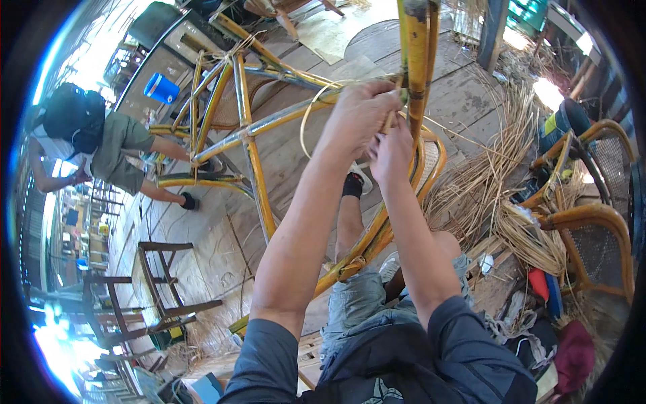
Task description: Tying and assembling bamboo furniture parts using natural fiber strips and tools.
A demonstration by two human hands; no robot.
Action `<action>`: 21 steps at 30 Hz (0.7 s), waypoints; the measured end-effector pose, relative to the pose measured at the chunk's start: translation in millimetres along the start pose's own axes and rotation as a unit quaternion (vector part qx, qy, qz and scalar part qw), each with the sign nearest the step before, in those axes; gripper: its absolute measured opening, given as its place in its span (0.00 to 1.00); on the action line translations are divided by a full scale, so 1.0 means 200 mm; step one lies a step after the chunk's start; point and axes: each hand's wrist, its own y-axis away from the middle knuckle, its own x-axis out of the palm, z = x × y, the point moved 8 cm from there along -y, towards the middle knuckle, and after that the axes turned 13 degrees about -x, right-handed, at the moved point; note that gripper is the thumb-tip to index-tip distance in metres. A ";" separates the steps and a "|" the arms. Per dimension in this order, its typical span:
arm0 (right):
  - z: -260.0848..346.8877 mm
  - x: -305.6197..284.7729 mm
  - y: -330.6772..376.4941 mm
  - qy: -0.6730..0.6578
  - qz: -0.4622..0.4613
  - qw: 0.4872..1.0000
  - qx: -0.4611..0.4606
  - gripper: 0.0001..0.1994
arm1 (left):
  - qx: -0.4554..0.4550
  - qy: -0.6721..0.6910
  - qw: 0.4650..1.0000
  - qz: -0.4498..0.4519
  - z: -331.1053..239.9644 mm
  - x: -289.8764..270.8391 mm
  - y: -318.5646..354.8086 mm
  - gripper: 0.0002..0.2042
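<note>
A large furniture frame of yellow-brown rattan poles (282,120) stands before me, its members crossing and lashed at the joints. Both my hands meet at the joint where a slanting pole runs into a thick upright pole (417,57). My left hand (360,111) is closed over the joint. Just below it, my right hand (393,151) pinches with its fingers drawn together. A thin pale rattan strip (303,129) loops out to the left from under my left hand. The fingers hide its ends and much of the joint.
Loose rattan strips (498,175) lie heaped on the plank floor at right, beside rattan chairs with woven panels (605,249). Another person (121,145) bends over at left. Dark wooden chair frames (161,283) stand lower left. A blue container (161,88) sits beyond the frame.
</note>
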 end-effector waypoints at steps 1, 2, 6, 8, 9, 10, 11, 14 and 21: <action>0.03 -0.02 0.06 0.005 0.006 1.000 0.003 0.10 | 0.002 0.006 1.000 -0.005 -0.02 0.02 -0.03 0.18; 0.10 -0.05 0.10 0.038 0.009 0.998 -0.056 0.10 | 0.045 -0.131 0.989 -0.057 -0.07 0.03 -0.04 0.19; 0.24 -0.03 0.16 0.119 0.040 0.986 -0.112 0.11 | 0.194 -0.252 0.926 -0.205 -0.18 0.06 0.05 0.22; 0.27 -0.03 0.19 0.141 0.056 0.981 -0.120 0.11 | 0.156 -0.233 0.941 -0.188 -0.17 0.05 0.04 0.22; 0.29 -0.02 0.20 0.159 0.068 0.977 -0.127 0.11 | 0.175 -0.237 0.939 -0.180 -0.16 0.06 0.03 0.20; 0.30 -0.03 0.20 0.160 0.070 0.976 -0.128 0.11 | 0.194 -0.241 0.935 -0.172 -0.17 0.07 0.04 0.19; 0.30 -0.04 0.21 0.151 0.072 0.979 -0.113 0.12 | 0.195 -0.239 0.935 -0.173 -0.16 0.07 0.04 0.19; 0.30 -0.06 0.19 0.134 0.083 0.983 -0.092 0.11 | 0.209 -0.257 0.934 -0.134 -0.16 0.10 0.04 0.15; 0.33 -0.01 0.24 0.218 0.118 0.960 -0.130 0.10 | 0.333 -0.421 0.817 -0.212 -0.24 0.08 0.04 0.11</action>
